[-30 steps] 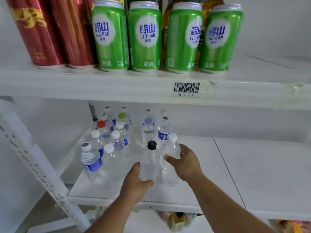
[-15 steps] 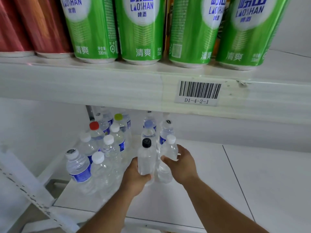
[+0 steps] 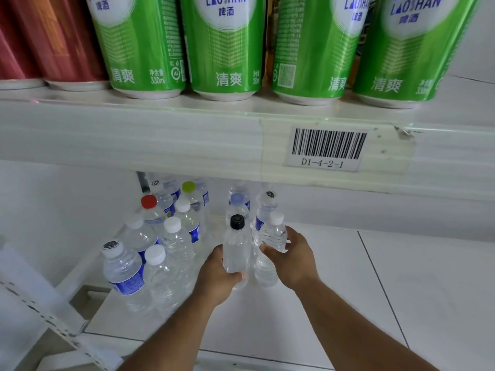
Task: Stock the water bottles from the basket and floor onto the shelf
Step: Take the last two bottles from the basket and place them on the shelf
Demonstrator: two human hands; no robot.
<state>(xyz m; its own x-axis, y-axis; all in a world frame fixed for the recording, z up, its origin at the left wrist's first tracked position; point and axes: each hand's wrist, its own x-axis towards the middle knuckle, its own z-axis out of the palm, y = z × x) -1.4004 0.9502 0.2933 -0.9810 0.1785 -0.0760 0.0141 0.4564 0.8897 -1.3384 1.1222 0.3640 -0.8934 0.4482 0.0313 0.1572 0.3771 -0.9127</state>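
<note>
Both clear bottles farther in, black-capped bottle (image 3: 236,246) in left hand (image 3: 217,274), white-capped bottle (image 3: 273,238) in right hand (image 3: 293,259).

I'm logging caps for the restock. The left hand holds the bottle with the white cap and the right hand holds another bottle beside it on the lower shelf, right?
Not quite: the head view shows the left hand holding a black-capped bottle. The white-capped bottle is the one in the right hand, beside it over the lower shelf.

White lower shelf (image 3: 401,290) with clustered water bottles (image 3: 171,245); upper shelf (image 3: 134,135) under green cans (image 3: 225,49)
</note>
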